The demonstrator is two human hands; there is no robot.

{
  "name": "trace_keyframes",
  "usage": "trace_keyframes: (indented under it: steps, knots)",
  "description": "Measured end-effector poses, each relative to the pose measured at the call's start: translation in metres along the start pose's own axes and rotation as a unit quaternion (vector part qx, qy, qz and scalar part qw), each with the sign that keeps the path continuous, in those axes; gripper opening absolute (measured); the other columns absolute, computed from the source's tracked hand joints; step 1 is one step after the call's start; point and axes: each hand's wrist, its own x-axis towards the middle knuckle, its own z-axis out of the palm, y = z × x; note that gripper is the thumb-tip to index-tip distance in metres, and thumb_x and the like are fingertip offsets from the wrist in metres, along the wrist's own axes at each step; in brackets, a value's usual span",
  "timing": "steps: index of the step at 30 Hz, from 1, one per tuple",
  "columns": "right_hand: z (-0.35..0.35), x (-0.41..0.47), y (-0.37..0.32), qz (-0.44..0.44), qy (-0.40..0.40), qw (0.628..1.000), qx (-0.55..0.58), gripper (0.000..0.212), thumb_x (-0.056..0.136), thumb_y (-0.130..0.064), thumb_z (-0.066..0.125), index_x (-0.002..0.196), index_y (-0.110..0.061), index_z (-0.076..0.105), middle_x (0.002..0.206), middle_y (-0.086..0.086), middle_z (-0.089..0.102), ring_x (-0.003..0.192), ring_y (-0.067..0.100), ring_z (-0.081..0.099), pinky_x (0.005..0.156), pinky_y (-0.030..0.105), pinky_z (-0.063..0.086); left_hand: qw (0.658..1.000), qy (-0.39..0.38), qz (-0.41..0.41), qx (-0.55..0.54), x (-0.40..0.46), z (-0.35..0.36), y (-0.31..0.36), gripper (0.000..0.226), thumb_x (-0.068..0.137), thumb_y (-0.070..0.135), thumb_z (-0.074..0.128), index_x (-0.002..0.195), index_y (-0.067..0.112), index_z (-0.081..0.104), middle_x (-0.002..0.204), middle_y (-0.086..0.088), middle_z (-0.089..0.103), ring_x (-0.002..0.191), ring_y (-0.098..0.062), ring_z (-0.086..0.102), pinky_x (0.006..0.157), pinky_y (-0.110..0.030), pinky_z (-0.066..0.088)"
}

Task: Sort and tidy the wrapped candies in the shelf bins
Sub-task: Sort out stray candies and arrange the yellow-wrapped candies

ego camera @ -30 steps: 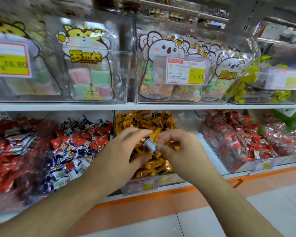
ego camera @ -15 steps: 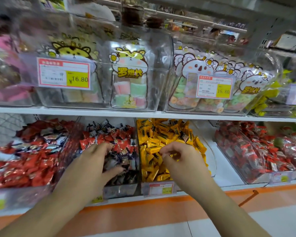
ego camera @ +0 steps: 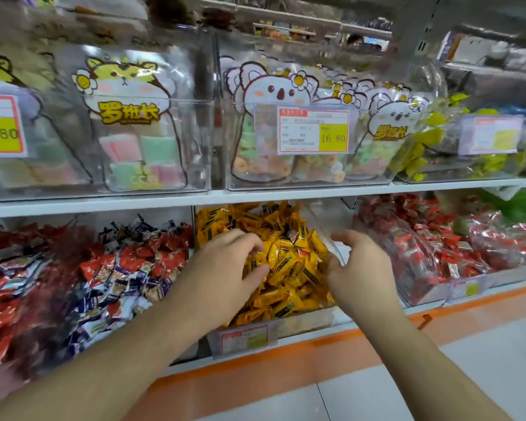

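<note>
A clear bin (ego camera: 308, 323) on the lower shelf holds a heap of yellow wrapped candies (ego camera: 289, 256). My left hand (ego camera: 225, 268) rests on the left side of that heap with its fingers loosely curved and nothing plainly held. My right hand (ego camera: 359, 268) is at the bin's right clear wall, fingers curved toward the heap, with no candy visible in it. To the left, a bin of mixed red and blue-white wrapped candies (ego camera: 128, 268) sits beside the yellow bin.
More red wrapped candies fill the far-left bin (ego camera: 6, 268) and the right bin (ego camera: 422, 253). The upper shelf (ego camera: 104, 203) carries clear bins of cartoon-printed gummy bags (ego camera: 286, 153) with price tags. An orange strip (ego camera: 286, 369) runs below the shelf, with white floor under it.
My left hand carried a blue-white candy from the yellow bin to the mixed bin and has come back empty to the yellow heap. My right hand shifted to the bin's right wall.
</note>
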Motion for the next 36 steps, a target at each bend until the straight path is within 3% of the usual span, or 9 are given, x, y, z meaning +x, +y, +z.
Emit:
trace_keyframes:
  steps: [5, 12, 17, 23, 26, 28, 30, 32, 36]
  knots:
    - [0.003, 0.006, 0.024, 0.030, -0.023, 0.999, 0.014, 0.036, 0.097, -0.010, 0.060, 0.130, -0.020, 0.069, 0.125, -0.004, 0.073, 0.114, 0.015, 0.067, 0.092, 0.021, 0.047, 1.000, -0.007, -0.024, -0.010, 0.062, 0.042, 0.016, 0.033, 0.097, 0.042, 0.066, 0.129, 0.033, 0.062, 0.120, 0.011, 0.066, 0.109, -0.012, 0.062, 0.090, -0.036, 0.056]
    - [0.005, 0.010, 0.035, 0.041, -0.008, 0.996, 0.081, 0.038, 0.095, -0.004, 0.062, 0.121, -0.028, 0.076, 0.113, -0.013, 0.076, 0.100, 0.005, 0.073, 0.087, 0.020, 0.054, 0.999, -0.006, -0.043, 0.018, 0.112, 0.084, 0.010, 0.035, 0.095, 0.047, 0.066, 0.128, 0.037, 0.064, 0.121, 0.007, 0.066, 0.108, -0.016, 0.062, 0.081, -0.027, 0.051]
    - [0.006, 0.010, 0.041, 0.041, -0.010, 0.995, 0.090, 0.038, 0.097, -0.008, 0.060, 0.125, -0.030, 0.073, 0.117, -0.014, 0.075, 0.104, 0.005, 0.070, 0.087, 0.017, 0.051, 0.997, 0.024, -0.058, 0.039, 0.117, 0.093, 0.012, 0.014, 0.093, 0.040, 0.071, 0.104, 0.031, 0.073, 0.104, 0.006, 0.071, 0.096, -0.016, 0.064, 0.077, -0.029, 0.055]
    - [0.006, 0.006, 0.042, 0.039, -0.021, 0.995, 0.088, 0.039, 0.102, -0.014, 0.056, 0.133, -0.033, 0.068, 0.124, -0.016, 0.072, 0.105, 0.004, 0.068, 0.077, 0.008, 0.045, 0.993, 0.074, -0.087, 0.026, 0.107, 0.077, 0.019, 0.014, 0.095, 0.038, 0.070, 0.097, 0.026, 0.076, 0.080, 0.006, 0.069, 0.065, -0.010, 0.061, 0.050, -0.022, 0.042]
    - [0.003, 0.007, 0.043, 0.036, -0.026, 0.995, 0.087, 0.039, 0.102, -0.016, 0.056, 0.135, -0.033, 0.065, 0.127, -0.015, 0.071, 0.102, 0.002, 0.066, 0.073, 0.005, 0.041, 0.992, 0.086, -0.094, -0.019, 0.089, 0.053, 0.026, 0.010, 0.096, 0.034, 0.068, 0.095, 0.027, 0.075, 0.080, 0.010, 0.070, 0.068, -0.006, 0.064, 0.059, -0.025, 0.054]
    - [0.001, 0.005, 0.037, 0.038, -0.031, 0.997, 0.067, 0.042, 0.101, -0.017, 0.056, 0.142, -0.030, 0.059, 0.132, -0.011, 0.068, 0.098, 0.002, 0.063, 0.078, 0.014, 0.046, 0.990, 0.096, -0.093, -0.053, 0.070, 0.032, 0.028, 0.007, 0.096, 0.030, 0.069, 0.093, 0.029, 0.074, 0.084, 0.016, 0.070, 0.077, 0.001, 0.064, 0.063, -0.009, 0.048]
    - [0.002, -0.001, 0.028, 0.009, -0.021, 1.000, 0.000, 0.049, 0.100, -0.018, 0.056, 0.149, -0.022, 0.051, 0.138, -0.002, 0.061, 0.114, 0.011, 0.057, 0.092, 0.027, 0.047, 0.985, 0.104, -0.094, -0.097, 0.047, 0.010, 0.026, 0.006, 0.095, 0.028, 0.071, 0.091, 0.031, 0.075, 0.085, 0.019, 0.070, 0.083, 0.005, 0.064, 0.068, -0.003, 0.046]
    - [0.005, -0.009, 0.014, -0.036, -0.007, 0.999, -0.038, 0.050, 0.098, -0.014, 0.056, 0.148, -0.015, 0.050, 0.139, 0.003, 0.057, 0.130, 0.019, 0.043, 0.104, 0.031, 0.040, 0.982, 0.114, -0.097, -0.119, 0.020, -0.010, 0.020, 0.007, 0.093, 0.029, 0.073, 0.090, 0.035, 0.075, 0.084, 0.021, 0.072, 0.086, 0.006, 0.065, 0.073, -0.007, 0.050]
    - [0.015, -0.030, -0.024, -0.084, -0.044, 0.995, -0.044, 0.047, 0.098, -0.018, 0.055, 0.144, -0.016, 0.052, 0.138, 0.001, 0.056, 0.129, 0.020, 0.041, 0.104, 0.034, 0.042, 0.970, 0.159, -0.131, -0.131, -0.030, -0.045, -0.003, 0.013, 0.090, 0.024, 0.077, 0.084, 0.035, 0.074, 0.079, 0.021, 0.071, 0.083, 0.001, 0.068, 0.073, -0.010, 0.052]
